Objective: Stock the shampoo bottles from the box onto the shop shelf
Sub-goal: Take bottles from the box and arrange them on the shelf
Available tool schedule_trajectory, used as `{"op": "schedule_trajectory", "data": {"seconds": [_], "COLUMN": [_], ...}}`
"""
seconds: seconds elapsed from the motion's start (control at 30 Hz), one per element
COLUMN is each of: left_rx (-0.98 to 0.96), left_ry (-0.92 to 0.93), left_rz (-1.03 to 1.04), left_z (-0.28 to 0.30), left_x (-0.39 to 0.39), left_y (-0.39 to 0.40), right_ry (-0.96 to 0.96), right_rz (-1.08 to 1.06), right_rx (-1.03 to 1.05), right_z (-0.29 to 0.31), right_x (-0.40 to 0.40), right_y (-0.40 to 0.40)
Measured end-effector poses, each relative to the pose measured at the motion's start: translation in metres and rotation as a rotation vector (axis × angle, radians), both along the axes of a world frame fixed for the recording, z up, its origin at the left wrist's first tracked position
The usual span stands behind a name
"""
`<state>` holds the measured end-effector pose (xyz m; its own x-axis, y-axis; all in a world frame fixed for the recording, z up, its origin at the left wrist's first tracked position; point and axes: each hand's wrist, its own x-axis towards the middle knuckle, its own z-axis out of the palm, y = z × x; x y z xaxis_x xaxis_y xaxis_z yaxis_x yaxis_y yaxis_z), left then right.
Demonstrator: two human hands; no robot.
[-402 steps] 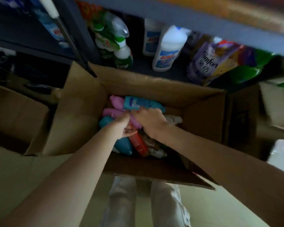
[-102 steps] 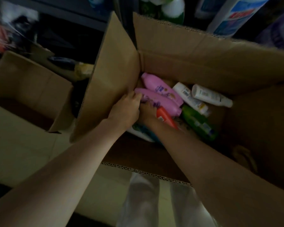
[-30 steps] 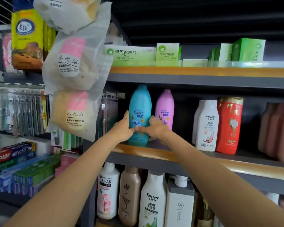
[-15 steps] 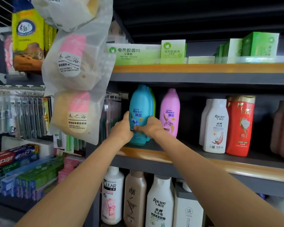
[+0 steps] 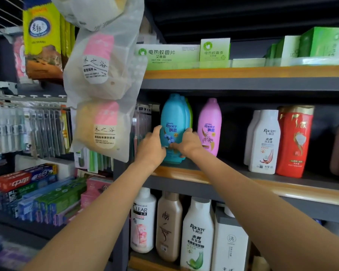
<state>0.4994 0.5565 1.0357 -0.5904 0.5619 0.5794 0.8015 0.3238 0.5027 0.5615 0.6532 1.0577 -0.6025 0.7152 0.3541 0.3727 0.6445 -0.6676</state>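
Both my hands, left hand point(image 5: 152, 146) and right hand point(image 5: 186, 143), grip the blue bottle point(image 5: 173, 122), fingers curled, seemingly upright on the shelf point(image 5: 243, 179).

On the middle shelf point(image 5: 184, 174) a Rejoice bottle point(image 5: 172, 122) stands upright at the far left end, more bottles lined up directly behind it. The left hand point(image 5: 151, 146) grips its left side, the right hand point(image 5: 186, 142) its right. Just to its right stands a second Rejoice bottle point(image 5: 209, 126), apart from it. Further right (past a gap) a Raclen bottle point(image 5: 266, 141) stands touching a taller bottle point(image 5: 294, 141) on its right. Boxes point(image 5: 184, 55) sit on the shelf above, more bottles point(image 5: 198, 233) below. Hanging bags point(image 5: 100, 83) overlap the shelving's left edge.
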Motion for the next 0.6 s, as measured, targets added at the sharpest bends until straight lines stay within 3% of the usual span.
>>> {"op": "schedule_trajectory", "data": {"seconds": [0.07, 0.17, 0.3, 0.43, 0.6], "left_rx": [0.164, 0.309, 0.368, 0.156, -0.379], "left_ry": [0.13, 0.351, 0.441, 0.29, 0.103], "left_rz": [0.034, -0.046, -0.218, -0.317, -0.325], "left_z": [-0.011, -0.028, -0.092, -0.244, -0.451], "left_x": [0.008, 0.025, 0.056, 0.079, 0.098], "left_y": [-0.006, -0.022, -0.047, -0.063, -0.112], "right_ry": [0.091, 0.391, 0.622, 0.434, -0.084], "right_rz": [-0.06, -0.018, 0.228, 0.362, 0.389], "right_rx": [0.188, 0.467, 0.559, 0.405, 0.027], "right_z": [-0.005, -0.017, -0.082, -0.222, -0.438], "right_x": [0.008, 0.034, 0.079, 0.104, 0.124], "right_y": [-0.006, -0.027, -0.063, -0.086, -0.1]}}
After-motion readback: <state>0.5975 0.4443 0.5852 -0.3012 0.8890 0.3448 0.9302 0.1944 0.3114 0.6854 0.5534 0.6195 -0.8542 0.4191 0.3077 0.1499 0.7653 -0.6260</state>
